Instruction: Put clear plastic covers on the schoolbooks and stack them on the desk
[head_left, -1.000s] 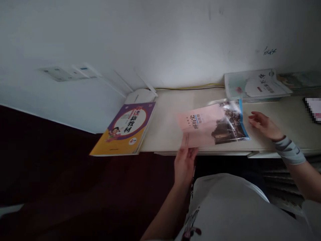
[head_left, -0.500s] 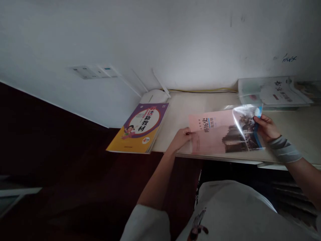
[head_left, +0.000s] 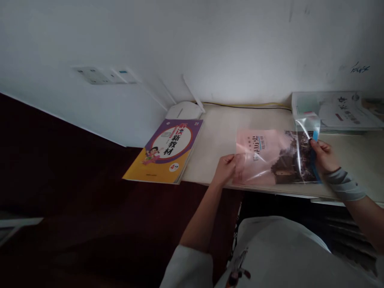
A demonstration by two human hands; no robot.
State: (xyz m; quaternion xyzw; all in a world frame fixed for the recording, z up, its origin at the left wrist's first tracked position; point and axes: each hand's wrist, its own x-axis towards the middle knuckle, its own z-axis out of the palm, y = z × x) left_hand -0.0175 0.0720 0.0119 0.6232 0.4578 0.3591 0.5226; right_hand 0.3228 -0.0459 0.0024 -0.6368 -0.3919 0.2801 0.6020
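The pink booklet (head_left: 277,158) under clear plastic (head_left: 308,122) points lengthwise, title-first, toward the purple book (head_left: 165,150); left hand (head_left: 225,168) and right hand (head_left: 326,157) pinch opposite ends.

in dim light, glare streaks the pink booklet (head_left: 277,158).

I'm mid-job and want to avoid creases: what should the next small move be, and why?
I'd probably ease the right hand gently outward, with the left hand steady, to flatten the clear film. The hands pinch opposite ends of the film-covered pink booklet, and the film sticks up past its upper right corner, shining in uneven streaks that suggest slack.
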